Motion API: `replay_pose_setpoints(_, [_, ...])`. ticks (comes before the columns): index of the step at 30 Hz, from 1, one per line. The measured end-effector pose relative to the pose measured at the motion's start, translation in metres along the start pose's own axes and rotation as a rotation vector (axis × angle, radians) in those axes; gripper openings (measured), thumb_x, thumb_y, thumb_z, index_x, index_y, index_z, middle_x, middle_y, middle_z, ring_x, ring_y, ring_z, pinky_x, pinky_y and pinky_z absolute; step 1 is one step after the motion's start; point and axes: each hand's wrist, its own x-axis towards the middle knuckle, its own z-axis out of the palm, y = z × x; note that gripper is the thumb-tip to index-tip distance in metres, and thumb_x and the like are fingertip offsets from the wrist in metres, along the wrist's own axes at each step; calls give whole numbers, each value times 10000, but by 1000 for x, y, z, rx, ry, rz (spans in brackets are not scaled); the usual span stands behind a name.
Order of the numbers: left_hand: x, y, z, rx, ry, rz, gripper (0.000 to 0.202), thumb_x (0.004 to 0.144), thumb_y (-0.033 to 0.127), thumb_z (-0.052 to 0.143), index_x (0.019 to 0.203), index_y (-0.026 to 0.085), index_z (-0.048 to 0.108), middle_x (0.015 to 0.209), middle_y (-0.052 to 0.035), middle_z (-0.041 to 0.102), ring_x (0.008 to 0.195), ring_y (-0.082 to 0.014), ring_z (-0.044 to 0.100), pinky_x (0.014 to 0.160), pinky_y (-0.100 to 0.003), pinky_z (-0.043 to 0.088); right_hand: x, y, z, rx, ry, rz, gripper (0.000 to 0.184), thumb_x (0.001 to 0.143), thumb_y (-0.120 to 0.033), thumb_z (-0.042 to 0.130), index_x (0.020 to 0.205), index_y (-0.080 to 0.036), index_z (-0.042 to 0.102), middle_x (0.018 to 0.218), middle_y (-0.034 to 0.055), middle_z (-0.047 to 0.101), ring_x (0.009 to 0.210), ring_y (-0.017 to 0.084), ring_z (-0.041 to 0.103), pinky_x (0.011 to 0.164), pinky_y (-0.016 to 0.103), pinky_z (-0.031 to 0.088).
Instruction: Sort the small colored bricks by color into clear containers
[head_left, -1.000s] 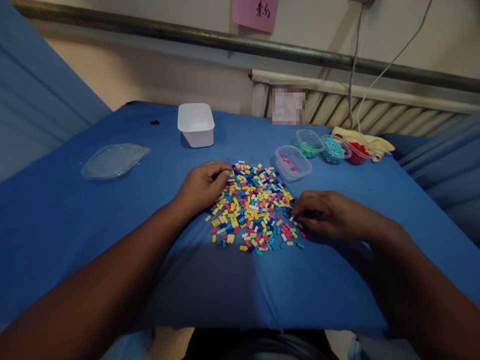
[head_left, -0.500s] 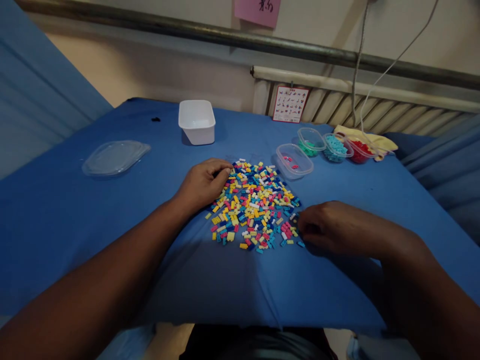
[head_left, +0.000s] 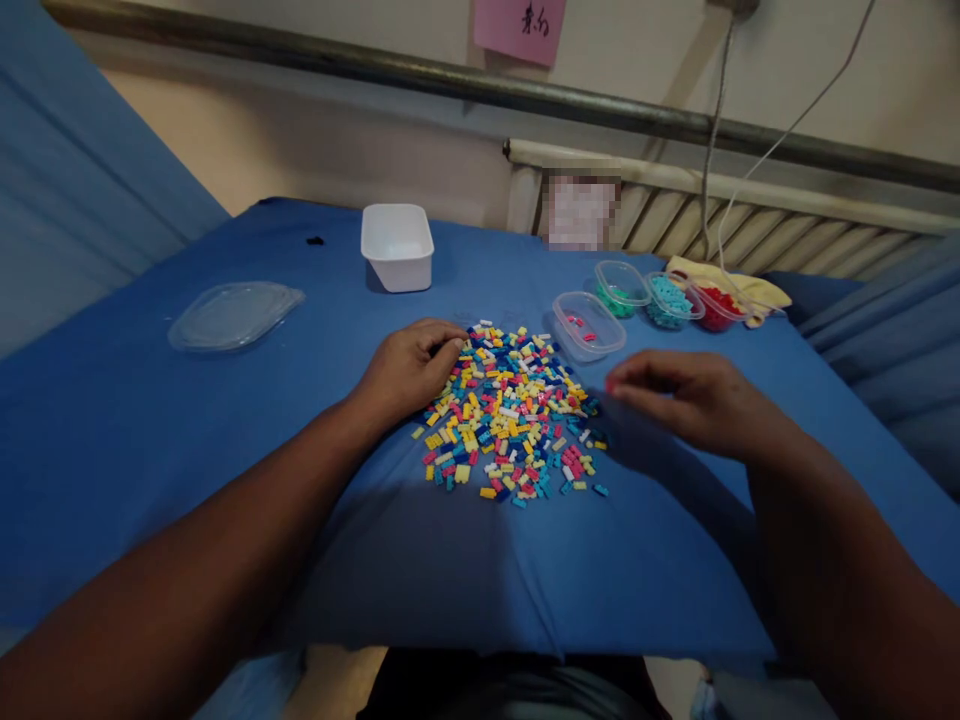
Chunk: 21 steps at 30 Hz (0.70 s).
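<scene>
A pile of small toy building bricks (head_left: 510, 410) in yellow, pink, white, blue and teal lies spread on the blue cloth. At its upper left edge rests my left hand (head_left: 416, 365), thumb and forefinger drawn together; what is between them, if anything, is hidden. My right hand (head_left: 694, 395) is raised off the cloth to the right of the pile, pinching a pink brick (head_left: 612, 384) at the fingertips. Just beyond it stands a clear plastic box (head_left: 589, 342) with a few pink bricks inside.
Farther right, clear boxes hold green bricks (head_left: 616, 300), light blue bricks (head_left: 669, 298) and red bricks (head_left: 716, 308), beside a yellow cloth (head_left: 761, 285). A white tub (head_left: 399, 270) stands at the back. Clear lids (head_left: 236, 315) lie on the left. A radiator (head_left: 660, 205) lines the wall.
My right hand has lifted from the pile's right edge and moved up toward the clear box, a pink brick now showing in its fingertips. My left hand has stayed in place.
</scene>
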Motion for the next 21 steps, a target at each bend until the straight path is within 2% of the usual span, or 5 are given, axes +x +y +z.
replay_pose_setpoints(3, [0,0,0,8,-2,-1,295,1014,413,598,1068,241,832,1197,-67,824,1152,-280,763,1135,-461,578,12,15,4,29,392,40,349,988,-494,780,1216,-230,790,976,70,826,815,227,774,728,358,635])
replay_pose_setpoints(6, [0,-1,-1,-1,0,0,301,1019,420,594,1071,241,830,1196,-68,823,1155,-281,762,1126,-460,581,14,21,10,-52,435,64,323,1008,-489,754,1161,-211,812,875,61,806,739,217,751,683,351,622])
replay_pose_setpoints(8, [0,-1,-1,-10,-2,8,302,1021,423,598,1076,240,831,1189,-74,822,1150,-284,764,1104,-465,588,9,19,13,-97,339,38,250,1035,-439,716,1103,-223,825,871,55,812,737,211,743,680,336,608])
replay_pose_setpoints(15, [0,1,0,-10,-3,7,295,1023,408,602,1074,238,838,1187,-81,818,1142,-286,763,1115,-473,583,-5,-5,22,32,-293,-236,180,1085,-355,699,1195,-245,789,1074,63,808,946,197,757,855,312,593])
replay_pose_setpoints(21, [-1,1,0,-15,-4,4,291,1020,386,597,1068,230,838,1181,-73,819,1139,-279,763,1107,-455,584,-8,-31,29,-235,-460,-188,259,1033,-282,740,1289,-243,753,1176,86,761,1008,240,725,862,349,565])
